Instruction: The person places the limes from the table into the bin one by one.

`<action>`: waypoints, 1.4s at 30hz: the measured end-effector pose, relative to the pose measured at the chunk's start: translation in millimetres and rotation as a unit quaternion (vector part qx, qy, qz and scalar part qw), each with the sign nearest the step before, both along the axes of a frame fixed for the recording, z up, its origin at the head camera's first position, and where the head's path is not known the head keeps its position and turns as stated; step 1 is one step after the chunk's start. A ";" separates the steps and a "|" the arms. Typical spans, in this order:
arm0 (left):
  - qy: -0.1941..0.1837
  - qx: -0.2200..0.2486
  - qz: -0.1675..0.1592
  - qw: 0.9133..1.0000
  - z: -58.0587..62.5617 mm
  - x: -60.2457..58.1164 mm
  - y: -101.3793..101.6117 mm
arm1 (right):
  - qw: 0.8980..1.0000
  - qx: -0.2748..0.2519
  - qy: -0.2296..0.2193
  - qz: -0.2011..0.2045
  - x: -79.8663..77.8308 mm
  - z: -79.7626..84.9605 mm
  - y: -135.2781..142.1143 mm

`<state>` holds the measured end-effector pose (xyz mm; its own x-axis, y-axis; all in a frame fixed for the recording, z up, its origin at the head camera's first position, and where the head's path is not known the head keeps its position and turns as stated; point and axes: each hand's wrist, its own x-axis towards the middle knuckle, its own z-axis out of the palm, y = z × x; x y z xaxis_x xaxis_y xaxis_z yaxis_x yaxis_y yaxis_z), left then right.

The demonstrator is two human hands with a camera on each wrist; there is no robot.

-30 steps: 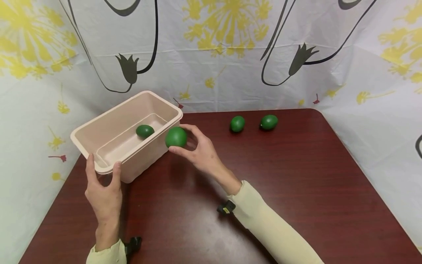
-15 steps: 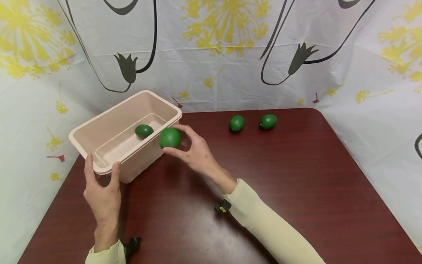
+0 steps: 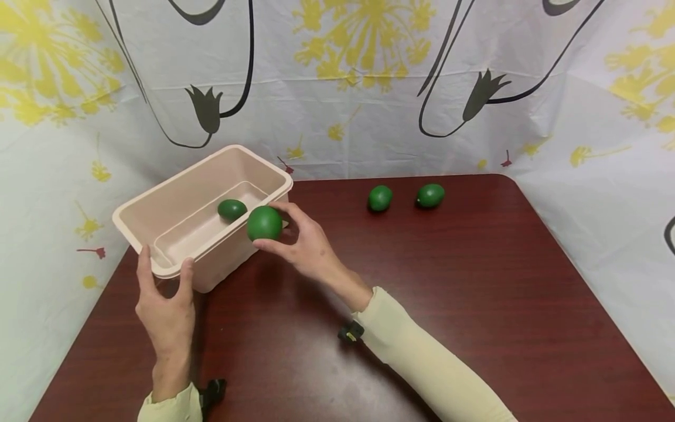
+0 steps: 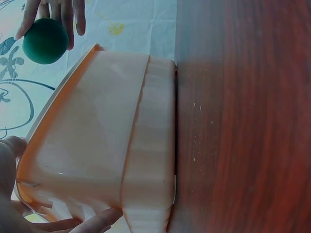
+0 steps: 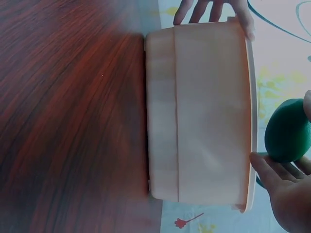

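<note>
My right hand (image 3: 308,246) grips, thumb opposite curved fingers, its sleeved forearm (image 3: 427,357) slanting inward; my left hand (image 3: 169,319), pointing forward, grips too, thumb spread from fingers.

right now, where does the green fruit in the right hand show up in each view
Head: left of centre, the green fruit in the right hand, in front of the bin's near long side.
Left wrist: near the top left corner, the green fruit.
Right wrist: at the right edge, about mid-height, the green fruit.
Shared landmark: the beige bin, visible in all three views.
</note>
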<state>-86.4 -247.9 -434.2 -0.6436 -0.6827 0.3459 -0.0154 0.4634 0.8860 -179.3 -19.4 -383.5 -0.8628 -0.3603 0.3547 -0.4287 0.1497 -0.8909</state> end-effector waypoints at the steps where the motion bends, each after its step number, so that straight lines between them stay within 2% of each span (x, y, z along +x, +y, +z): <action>1: 0.001 0.000 0.000 1.000 0.0 -0.2 0.2 | 1.000 0.003 0.004 -0.002 0.0 0.0 -0.4; 18: 0.001 -0.004 0.001 1.000 5.7 -1.2 1.1 | 1.000 0.003 0.009 0.023 -0.6 5.8 -16.8; 33: -0.001 -0.005 0.009 1.000 0.1 2.0 1.5 | 1.000 -0.006 0.003 0.022 -2.7 2.5 -31.0; 42: -0.004 -0.001 0.004 1.000 1.1 2.2 3.1 | 0.999 -0.025 -0.022 0.028 -1.8 -2.1 -36.6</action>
